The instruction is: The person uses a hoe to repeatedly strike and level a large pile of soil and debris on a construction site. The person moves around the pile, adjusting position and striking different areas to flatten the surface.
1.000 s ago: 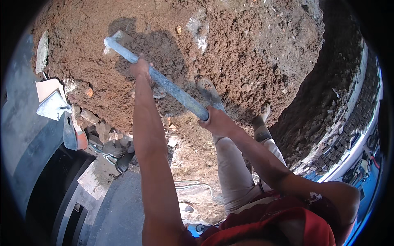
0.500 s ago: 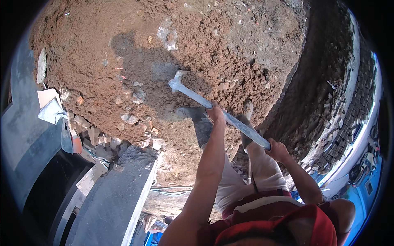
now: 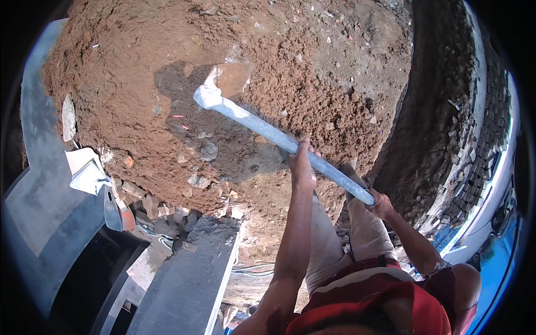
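Note:
Both my hands grip a hoe point(image 3: 268, 132) with a long, pale grey-blue handle and a broad blade. Partway along the handle, my left hand point(image 3: 302, 162) is wrapped round it. Close to the handle's end, my right hand point(image 3: 380, 204) is closed on it. The hoe's head looks raised above the brown soil point(image 3: 139, 106), its blade facing away from me. A dark shadow falls over the soil beneath it. Loose clods point(image 3: 329, 120) lie beyond my left hand.
Stones point(image 3: 209, 151) and rubble point(image 3: 151, 204) lie left of the hoe. A grey concrete block point(image 3: 187, 279) stands at the lower left, near a trowel-like tool point(image 3: 113, 212) and white bags point(image 3: 88, 174). On the right, a dark trench point(image 3: 427, 106) runs beside stacked pavers point(image 3: 484, 145).
The hoe's head has come up off the soil and looks larger, shifting left and away from me. Both hands keep their hold on the handle. The view has shifted slightly.

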{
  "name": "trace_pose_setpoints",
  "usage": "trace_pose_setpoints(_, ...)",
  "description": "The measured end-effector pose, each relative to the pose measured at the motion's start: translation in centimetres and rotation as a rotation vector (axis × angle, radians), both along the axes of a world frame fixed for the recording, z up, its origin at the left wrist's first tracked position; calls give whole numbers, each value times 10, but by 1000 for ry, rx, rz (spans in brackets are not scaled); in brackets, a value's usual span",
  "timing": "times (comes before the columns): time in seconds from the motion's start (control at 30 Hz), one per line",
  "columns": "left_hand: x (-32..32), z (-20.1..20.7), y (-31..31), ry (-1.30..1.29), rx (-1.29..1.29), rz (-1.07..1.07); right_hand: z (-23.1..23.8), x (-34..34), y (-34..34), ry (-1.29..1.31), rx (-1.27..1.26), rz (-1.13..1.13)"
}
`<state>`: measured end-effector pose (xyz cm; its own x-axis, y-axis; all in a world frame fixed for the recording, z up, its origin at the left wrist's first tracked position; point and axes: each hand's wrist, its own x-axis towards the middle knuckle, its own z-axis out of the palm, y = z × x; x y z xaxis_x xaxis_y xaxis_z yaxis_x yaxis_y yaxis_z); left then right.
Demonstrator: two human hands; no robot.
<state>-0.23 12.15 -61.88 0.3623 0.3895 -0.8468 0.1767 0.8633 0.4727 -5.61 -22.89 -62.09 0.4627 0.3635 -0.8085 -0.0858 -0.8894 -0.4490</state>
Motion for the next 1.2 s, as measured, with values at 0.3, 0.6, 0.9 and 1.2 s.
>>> trace_pose_setpoints(0.3, 142, -52, 389, 388, 923, -351, -39, 104, 469, 173, 369, -89)
trace_pose_setpoints(0.6, 117, -114, 340, 588, 857, -579, -4, 69, 398, 271, 346, -185)
trace_pose_setpoints(0.9, 66, -137, 168, 570, 712, -490, 22, 43, 215, 187, 213, -154)
trace_pose_setpoints(1.2, -76, -186, -197, 462, 188, -459, 32, -65, -100, 153, -208, -48)
